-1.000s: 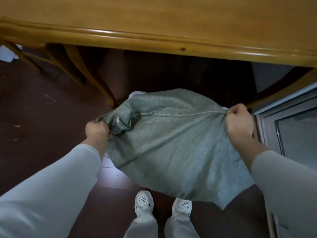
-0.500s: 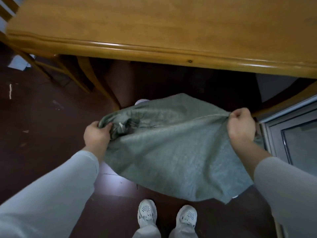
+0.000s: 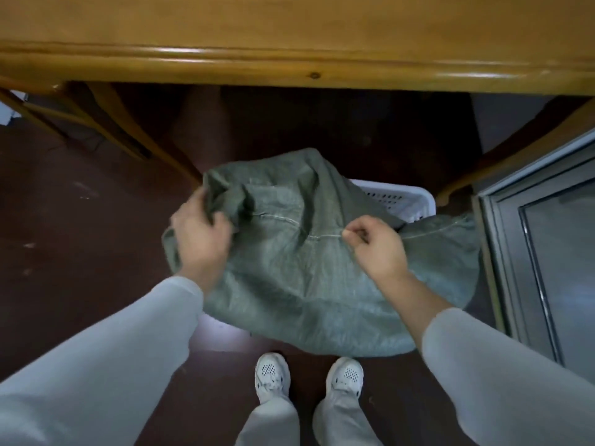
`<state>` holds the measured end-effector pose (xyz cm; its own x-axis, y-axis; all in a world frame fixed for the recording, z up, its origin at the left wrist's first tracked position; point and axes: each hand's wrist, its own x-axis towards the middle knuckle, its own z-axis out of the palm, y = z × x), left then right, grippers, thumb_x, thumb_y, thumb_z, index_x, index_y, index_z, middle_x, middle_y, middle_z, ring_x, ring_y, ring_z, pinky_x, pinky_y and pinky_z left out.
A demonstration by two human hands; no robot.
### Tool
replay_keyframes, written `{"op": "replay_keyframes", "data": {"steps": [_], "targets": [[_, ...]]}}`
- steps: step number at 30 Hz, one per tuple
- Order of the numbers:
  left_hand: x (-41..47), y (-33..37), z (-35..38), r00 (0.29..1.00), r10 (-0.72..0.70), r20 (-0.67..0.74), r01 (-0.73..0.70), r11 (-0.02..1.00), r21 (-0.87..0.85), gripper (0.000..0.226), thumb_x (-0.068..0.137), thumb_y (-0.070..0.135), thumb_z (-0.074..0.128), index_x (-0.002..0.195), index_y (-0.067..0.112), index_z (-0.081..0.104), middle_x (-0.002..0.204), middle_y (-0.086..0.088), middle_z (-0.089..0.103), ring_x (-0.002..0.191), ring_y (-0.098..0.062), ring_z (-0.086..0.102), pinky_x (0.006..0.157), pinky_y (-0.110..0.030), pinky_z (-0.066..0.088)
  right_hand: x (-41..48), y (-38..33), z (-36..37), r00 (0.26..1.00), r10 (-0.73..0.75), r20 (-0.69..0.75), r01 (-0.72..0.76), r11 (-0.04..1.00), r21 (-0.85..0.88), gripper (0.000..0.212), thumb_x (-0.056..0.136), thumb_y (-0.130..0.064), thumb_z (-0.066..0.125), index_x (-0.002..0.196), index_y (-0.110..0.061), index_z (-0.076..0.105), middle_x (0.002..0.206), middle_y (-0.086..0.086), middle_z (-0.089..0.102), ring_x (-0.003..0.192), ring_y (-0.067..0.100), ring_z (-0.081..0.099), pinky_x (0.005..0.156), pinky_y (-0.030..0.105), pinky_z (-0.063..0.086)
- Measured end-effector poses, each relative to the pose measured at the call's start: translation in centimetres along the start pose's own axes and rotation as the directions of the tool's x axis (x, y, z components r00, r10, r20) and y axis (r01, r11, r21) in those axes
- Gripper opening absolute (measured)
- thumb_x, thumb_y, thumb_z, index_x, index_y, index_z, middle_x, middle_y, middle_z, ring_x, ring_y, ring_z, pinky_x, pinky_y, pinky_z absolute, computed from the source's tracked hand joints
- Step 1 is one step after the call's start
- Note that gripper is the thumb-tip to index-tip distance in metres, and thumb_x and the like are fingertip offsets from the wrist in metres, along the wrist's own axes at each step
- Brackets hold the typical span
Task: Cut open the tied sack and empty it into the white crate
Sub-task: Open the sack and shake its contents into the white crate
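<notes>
Two hands (image 3: 201, 239) (image 3: 376, 249) grip one sack (image 3: 289, 284), seemingly over one crate (image 3: 399, 201).

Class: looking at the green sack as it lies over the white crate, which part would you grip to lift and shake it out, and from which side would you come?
Probably grip the sack along its stitched seam, coming from above on the near side. The seam is a firm ridge facing up, where the right hand pinches it, while the left hand bunches the crumpled left corner. The crate blocks the far side.
</notes>
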<state>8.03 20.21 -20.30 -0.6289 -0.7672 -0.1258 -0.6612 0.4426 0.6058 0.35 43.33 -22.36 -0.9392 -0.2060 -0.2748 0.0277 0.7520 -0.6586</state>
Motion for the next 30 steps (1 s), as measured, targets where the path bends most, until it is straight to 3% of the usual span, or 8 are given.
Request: {"op": "replay_keyframes", "data": {"steps": [2,5,10,14,17,20,25,30], "targets": [[-2.3,2.9,2.4,0.927,0.239,0.290,-0.227,0.971,-0.076,0.074,0.075,0.034,0.057,0.146,0.031,0.033,0.153,-0.020,0.023,0.142,-0.033,0.021,0.115,-0.037,0.021,0.7,0.1,0.5,1.000,-0.018,0.023,0.016,0.997,0.074,0.010,0.083,-0.016,0.066,0.088,-0.008,0.069,0.091,0.011,0.066,0.079,0.018,0.060,0.076,0.029,0.046],[-4.6,5.0,6.6,0.654,0.296,0.696,-0.478,0.875,0.077,0.097,0.066,0.055,0.068,0.146,0.047,0.014,0.157,-0.015,-0.009,0.146,-0.032,-0.007,0.118,-0.046,0.012,1.3,0.1,0.3,0.998,-0.008,0.061,-0.009,0.964,0.267,0.006,0.081,-0.007,0.068,0.085,-0.003,0.070,0.074,0.005,0.065,0.056,-0.006,0.055,0.063,0.013,0.044],[-4.1,4.8,9.5,0.787,0.336,0.517,-0.450,0.886,0.109,0.039,0.082,0.031,0.063,0.114,0.008,0.065,0.140,-0.018,0.039,0.132,-0.036,0.033,0.111,-0.033,0.030,0.9,1.0,-1.1,0.973,-0.064,0.224,-0.013,0.945,0.327,0.022,0.077,0.006,0.060,0.093,-0.006,0.072,0.062,-0.016,0.061,0.056,-0.007,0.056,0.061,0.006,0.039],[-3.2,4.4,9.2,0.847,0.239,0.475,-0.357,0.917,0.175,0.038,0.076,0.024,0.072,0.100,-0.006,0.068,0.127,-0.019,0.048,0.120,-0.035,0.045,0.105,-0.027,0.035,2.5,4.2,-3.5,0.964,0.037,0.263,0.034,0.966,-0.258,0.070,0.073,0.000,0.055,0.138,-0.025,0.041,0.141,-0.001,0.044,0.128,0.024,0.035,0.104,0.033,0.033],[-3.2,4.2,9.2,0.871,0.214,0.443,-0.343,0.910,0.234,0.039,0.074,0.026,0.074,0.098,-0.005,0.068,0.124,-0.017,0.049,0.118,-0.033,0.046,0.101,-0.031,0.041,4.1,6.8,-4.5,0.916,0.165,0.366,0.047,0.861,-0.506,0.084,0.079,-0.006,0.055,0.147,-0.035,0.016,0.158,-0.006,0.016,0.140,0.027,0.015,0.111,0.040,0.021],[-3.9,3.9,9.4,0.898,0.161,0.410,-0.306,0.898,0.317,0.038,0.078,0.029,0.070,0.103,0.001,0.066,0.131,-0.011,0.044,0.115,-0.030,0.050,0.090,-0.036,0.048,5.2,9.0,-4.2,0.870,0.241,0.429,0.098,0.769,-0.632,0.082,0.082,-0.015,0.055,0.147,-0.038,0.011,0.152,0.001,0.030,0.139,0.028,0.018,0.108,0.042,0.022],[-4.8,3.4,9.6,0.891,0.061,0.449,-0.289,0.841,0.458,0.034,0.083,0.032,0.064,0.111,0.014,0.064,0.148,-0.004,0.032,0.116,-0.031,0.052,0.083,-0.037,0.048,5.1,12.1,-3.7,0.822,0.351,0.447,0.155,0.619,-0.770,0.039,0.090,-0.018,0.047,0.127,-0.032,0.052,0.132,0.003,0.050,0.130,0.028,0.031,0.106,0.046,0.026],[-4.7,3.5,9.4,0.887,0.012,0.462,-0.275,0.818,0.506,0.025,0.085,0.032,0.060,0.107,0.020,0.061,0.107,-0.007,0.066,0.104,-0.029,0.059,0.075,-0.033,0.045,6.2,14.4,-5.7,0.805,0.421,0.418,0.115,0.581,-0.806,0.040,0.089,-0.004,0.046,0.123,-0.022,0.054,0.134,0.009,0.048,0.127,0.030,0.041,0.102,0.048,0.041]]}}
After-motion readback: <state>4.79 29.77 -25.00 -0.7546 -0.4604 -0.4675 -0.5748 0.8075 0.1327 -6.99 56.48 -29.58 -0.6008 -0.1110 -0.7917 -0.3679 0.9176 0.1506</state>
